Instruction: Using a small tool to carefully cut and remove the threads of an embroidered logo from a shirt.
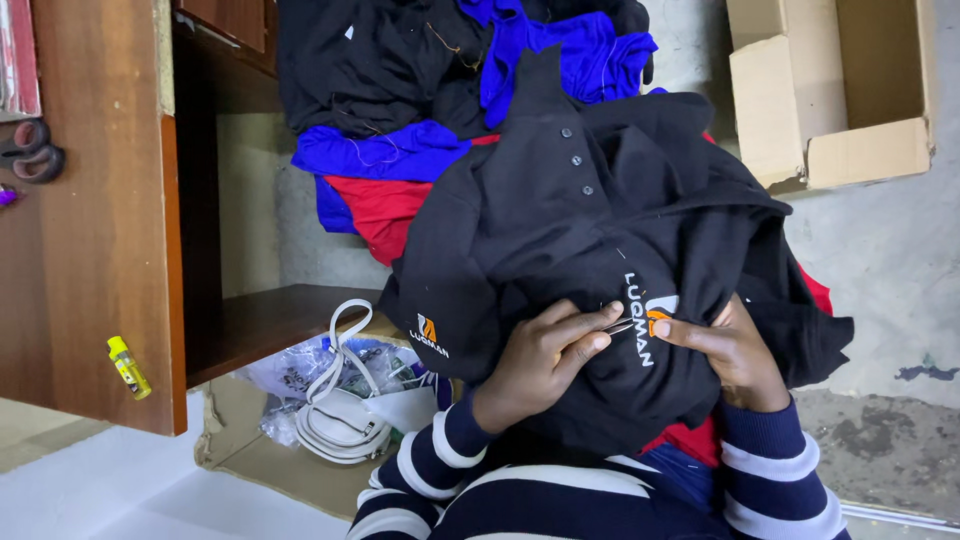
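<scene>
Nearest me, my striped sleeves (560, 490); left hand (540, 362) pinches a small metal tool (620, 325) at the black polo shirt (600, 230)'s logo — right hand (735, 350) grips fabric; I'd keep it taut.

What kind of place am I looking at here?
Probably a small garment workshop or home sewing corner: a pile of shirts on a concrete floor, scissors on a wooden desk, a cardboard box.
</scene>
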